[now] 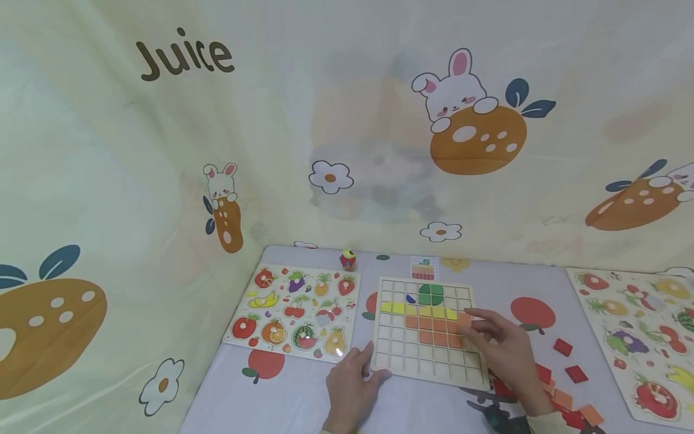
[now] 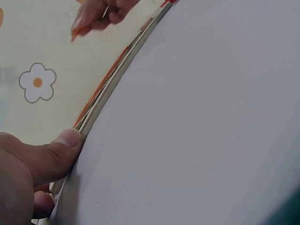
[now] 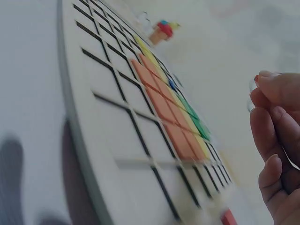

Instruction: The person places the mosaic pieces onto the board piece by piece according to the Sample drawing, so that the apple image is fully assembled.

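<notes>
from here, the right hand (image 1: 504, 349) is covering part of the grid board (image 1: 398, 348); at lower right, the frame's edge is cutting off a fruit board (image 1: 647, 358).

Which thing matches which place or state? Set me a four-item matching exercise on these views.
1. left hand
2. right hand
3. picture card
4. yellow tiles

A. pinching an orange tile
B. just beyond the grid board's far edge
C. in a row on the grid board
D. at the grid board's near left corner

Pairs: 1-D, 2-A, 3-B, 4-C
</notes>
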The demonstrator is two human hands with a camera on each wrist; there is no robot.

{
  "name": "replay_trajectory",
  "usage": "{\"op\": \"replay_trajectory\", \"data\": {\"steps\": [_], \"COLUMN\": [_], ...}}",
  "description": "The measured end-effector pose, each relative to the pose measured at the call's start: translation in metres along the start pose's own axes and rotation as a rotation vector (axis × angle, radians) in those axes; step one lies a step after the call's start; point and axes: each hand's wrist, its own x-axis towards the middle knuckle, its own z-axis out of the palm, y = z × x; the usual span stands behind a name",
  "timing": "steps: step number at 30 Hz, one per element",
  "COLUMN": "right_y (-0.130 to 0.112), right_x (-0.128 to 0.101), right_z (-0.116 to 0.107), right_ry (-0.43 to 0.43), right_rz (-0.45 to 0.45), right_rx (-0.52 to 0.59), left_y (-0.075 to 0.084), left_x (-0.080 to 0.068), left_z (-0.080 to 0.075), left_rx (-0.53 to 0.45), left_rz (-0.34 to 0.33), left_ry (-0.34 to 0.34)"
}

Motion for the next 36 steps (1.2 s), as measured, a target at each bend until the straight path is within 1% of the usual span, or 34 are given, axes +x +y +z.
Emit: {"op": "replay_trajectory", "data": {"steps": [5,12,14,16,21,28,32,36], "right_y": [-0.008,-0.021,-0.023,-0.023,-0.024,-0.025,-0.028,-0.029], "right_x": [0.002,0.0,-0.001,-0.001,-0.003,-0.003,-0.003,-0.002], "right_z": [0.021,0.039,0.043,0.048,0.059,0.069,0.069,0.069], "right_ry": [-0.103,-0.214,-0.239,-0.246,-0.223,-0.238,-0.248,-0.253], "right_rz": [0.045,0.049,0.045,0.018,-0.074,-0.109,-0.129,-0.117], "right_rx": [0.024,0.05,0.037,0.013,-0.074,-0.208,-0.232,-0.214], "left_y": [0.0,0.001,0.001,0.002,0.002,0.001,0.0,-0.001], "left_x": [0.0,-0.001,-0.001,-0.001,-0.001,0.001,0.0,0.0], "left_z": [0.0,-0.001,-0.001,-0.001,-0.001,-0.001,-0.001,-0.002], "left_rx": [0.005,0.005,0.004,0.001,0.002,0.011,0.01,0.007], "left_rz": [0.009,0.017,0.019,0.019,0.02,0.031,0.038,0.04], "left_ry": [0.009,0.014,0.014,0.014,0.018,0.022,0.023,0.021]}}
